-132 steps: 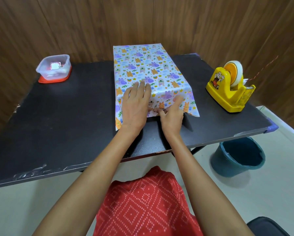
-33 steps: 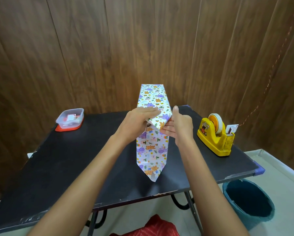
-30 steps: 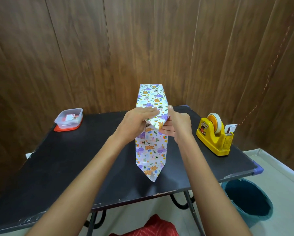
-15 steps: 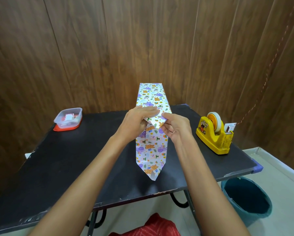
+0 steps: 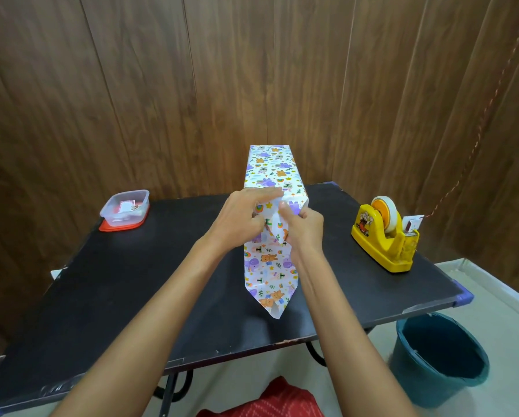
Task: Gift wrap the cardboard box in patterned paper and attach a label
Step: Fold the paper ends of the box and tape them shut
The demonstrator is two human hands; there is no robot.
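The box wrapped in patterned paper (image 5: 272, 173) stands narrow side up in the middle of the black table (image 5: 137, 284). At its near end a pointed upper flap (image 5: 275, 228) hangs down, pinched between both hands. My left hand (image 5: 242, 219) grips the paper from the left, fingers over the box's top edge. From the right, my right hand (image 5: 304, 228) pinches the same flap with curled fingers. A second pointed flap (image 5: 270, 281) lies flat on the table toward me.
A yellow tape dispenser (image 5: 384, 236) stands at the table's right, with a small label card (image 5: 412, 222) beside it. A clear lidded container on a red lid (image 5: 125, 209) sits back left. A teal bucket (image 5: 438, 359) is on the floor at right. Wooden wall panels stand behind.
The upper flap has been folded further down over the box's near end. Both hands moved slightly lower and closer together on it. The box stayed in place.
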